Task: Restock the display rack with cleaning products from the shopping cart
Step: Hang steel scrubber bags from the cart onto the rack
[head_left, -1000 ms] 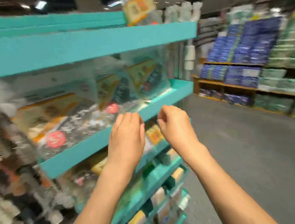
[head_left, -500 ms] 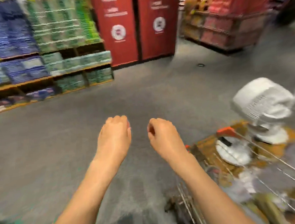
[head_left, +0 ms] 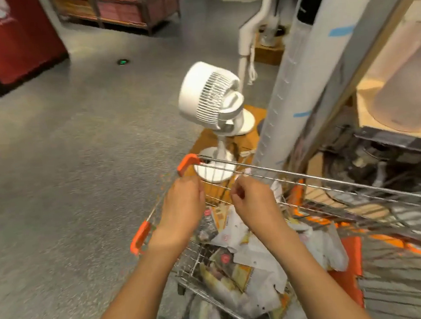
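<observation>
Cleaning product packets [head_left: 241, 261], in crumpled clear wrap with yellow-orange labels, lie heaped in the wire shopping cart [head_left: 308, 180], which has orange corner guards and stands on the grey speckled floor [head_left: 65, 172]. Both hands hang above the heap near the cart's front corner. The left hand [head_left: 182, 207] has its fingers curled downward and the right hand [head_left: 252, 201] has its fingers bent inward; neither grip holds anything that shows. Just beyond the cart a white fan [head_left: 212, 103] stands beside a tall white tower unit [head_left: 309, 74].
</observation>
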Available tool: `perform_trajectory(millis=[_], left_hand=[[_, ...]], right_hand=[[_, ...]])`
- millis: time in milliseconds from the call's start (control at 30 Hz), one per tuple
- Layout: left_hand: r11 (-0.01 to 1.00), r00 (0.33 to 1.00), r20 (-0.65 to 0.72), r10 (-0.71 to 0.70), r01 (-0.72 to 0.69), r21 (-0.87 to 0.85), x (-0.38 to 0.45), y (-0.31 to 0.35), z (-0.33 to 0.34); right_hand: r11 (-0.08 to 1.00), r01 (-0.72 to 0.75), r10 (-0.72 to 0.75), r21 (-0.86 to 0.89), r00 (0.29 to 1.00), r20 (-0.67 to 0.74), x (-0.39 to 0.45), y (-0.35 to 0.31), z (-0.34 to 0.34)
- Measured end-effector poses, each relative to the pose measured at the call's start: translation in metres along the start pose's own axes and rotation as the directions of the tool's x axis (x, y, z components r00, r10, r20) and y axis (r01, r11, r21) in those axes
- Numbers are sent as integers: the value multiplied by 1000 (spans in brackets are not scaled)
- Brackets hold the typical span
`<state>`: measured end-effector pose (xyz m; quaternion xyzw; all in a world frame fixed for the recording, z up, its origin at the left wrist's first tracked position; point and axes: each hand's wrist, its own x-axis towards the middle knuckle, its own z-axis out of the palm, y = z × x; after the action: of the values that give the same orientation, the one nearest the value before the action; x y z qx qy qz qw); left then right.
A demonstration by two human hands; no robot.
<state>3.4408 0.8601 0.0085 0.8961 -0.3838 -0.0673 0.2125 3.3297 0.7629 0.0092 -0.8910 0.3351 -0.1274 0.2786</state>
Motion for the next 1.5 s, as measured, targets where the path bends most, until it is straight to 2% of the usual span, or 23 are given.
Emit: perform_trajectory(millis=[133,200,300,400,533,600,700,833,933,1000,1067,1133,1200,1333,1467,1500], left_hand=[[997,981,192,36,-22,-75,37,3,50],[996,968,251,15,9,-94,58,-7,77],[970,926,357,-123,188,-155,85,-30,115],[873,802,542,-252,430,-229,105,-59,159],[781,703,627,-335,579,-232,120,-106,225],[700,652,622,-434,679,-223,123,-123,249],[624,577,645,-501,757,-194,126,-146,286],[573,502,667,-551,809,-135,131,-164,323],[430,427,716,-552,882,-193,128,-171,344],[353,398,739,-543,907,-228,124,-177,357],[308,372,760,-533,922,-236,119,-196,381],[277,364,762,-536,928,-249,119,-193,382],[259,360,755,-548,931,-256,122,-170,363],[295,379,729,-571,923,-248,120,-155,359],[303,403,731,-551,913,-275,113,-142,339],[327,436,718,-543,897,-297,111,-139,332]], right_hand=[[990,-144,143,-10,989,-39,21,32,16],[968,-248,249,43,968,-35,35,48,34],[891,-430,428,148,903,44,55,77,75],[756,-608,579,241,794,185,66,110,115],[436,-821,784,368,547,292,72,159,170],[383,-853,829,354,487,275,71,174,196],[333,-882,863,335,428,268,71,190,226],[348,-902,856,254,416,306,68,217,259],[393,-903,830,176,430,356,64,228,276],[373,-909,824,185,416,384,63,232,282],[296,-912,814,285,397,424,64,233,285],[223,-910,813,350,371,449,64,232,288],[197,-913,816,358,355,456,64,229,288],[138,-904,824,404,331,459,66,223,278],[174,-869,782,464,408,471,66,211,246],[201,-860,772,469,434,464,65,207,237]])
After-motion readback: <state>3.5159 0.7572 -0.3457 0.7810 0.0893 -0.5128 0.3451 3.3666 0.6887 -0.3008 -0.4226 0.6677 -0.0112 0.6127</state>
